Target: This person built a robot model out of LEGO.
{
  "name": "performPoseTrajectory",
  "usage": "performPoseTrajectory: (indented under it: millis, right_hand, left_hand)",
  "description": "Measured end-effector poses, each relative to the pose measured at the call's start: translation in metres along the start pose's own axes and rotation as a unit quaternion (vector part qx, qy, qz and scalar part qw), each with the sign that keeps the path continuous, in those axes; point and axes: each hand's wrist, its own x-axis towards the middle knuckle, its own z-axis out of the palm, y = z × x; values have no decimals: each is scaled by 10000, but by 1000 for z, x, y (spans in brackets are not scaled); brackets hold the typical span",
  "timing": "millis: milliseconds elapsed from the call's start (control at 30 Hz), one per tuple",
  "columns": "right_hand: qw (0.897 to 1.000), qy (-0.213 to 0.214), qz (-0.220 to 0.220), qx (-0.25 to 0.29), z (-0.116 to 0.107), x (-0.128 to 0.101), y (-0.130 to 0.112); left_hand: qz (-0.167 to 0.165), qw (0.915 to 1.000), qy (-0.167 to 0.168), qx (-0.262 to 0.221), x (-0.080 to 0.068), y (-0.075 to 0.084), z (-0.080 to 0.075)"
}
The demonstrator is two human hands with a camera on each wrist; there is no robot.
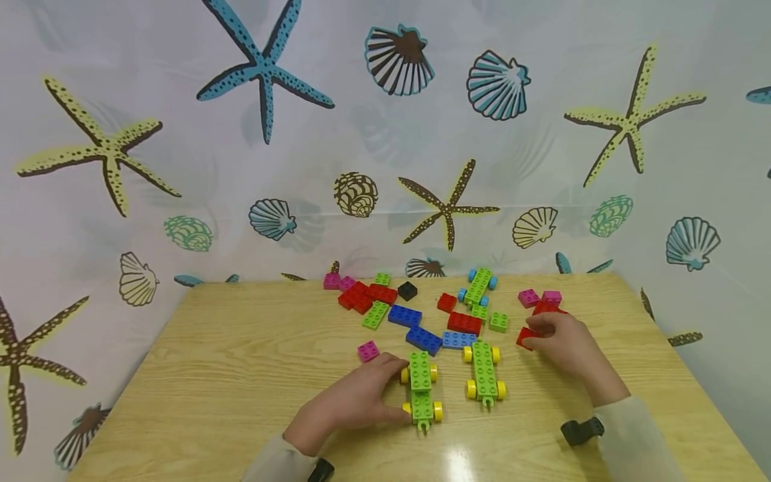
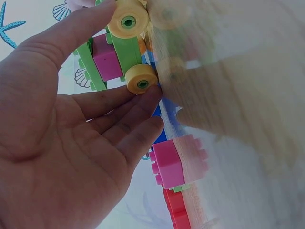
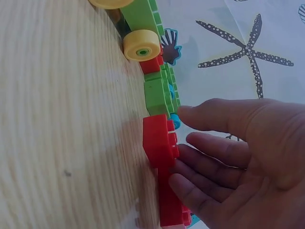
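My left hand [image 1: 355, 398] holds a green toy car [image 1: 421, 372] with yellow wheels, thumb at one wheel and fingertips at another on the same side. In the left wrist view, a pink brick [image 2: 107, 57] is sandwiched between its green base and a green top brick. My right hand [image 1: 566, 345] is at a small red brick [image 1: 525, 337] on the table's right side. The right wrist view shows the thumb apart from this red brick [image 3: 158, 140], with loosely bent fingers close beside its studs; whether they touch is unclear.
Between the hands stands another green car base [image 1: 484, 368] with yellow wheels. Behind are blue bricks [image 1: 423, 340], red bricks [image 1: 464, 323], a black brick [image 1: 407, 290] and a green base with blue wheels [image 1: 479, 286]. One pink brick [image 1: 368, 351] lies near the left hand.
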Motion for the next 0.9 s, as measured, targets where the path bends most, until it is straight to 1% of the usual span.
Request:
performPoseTrajectory:
  millis: [133, 467, 900]
  right_hand:
    - [9999, -167, -7, -29, 3, 2, -1]
    - [9992, -340, 166, -153, 10, 3, -1]
    - [9991, -311, 214, -203, 12, 3, -1]
  left_hand:
    - [18, 10000, 24, -5, 0, 0, 0]
    - [91, 9999, 20, 55, -1, -1, -1]
    - [27, 10000, 9, 79, -1, -1, 0]
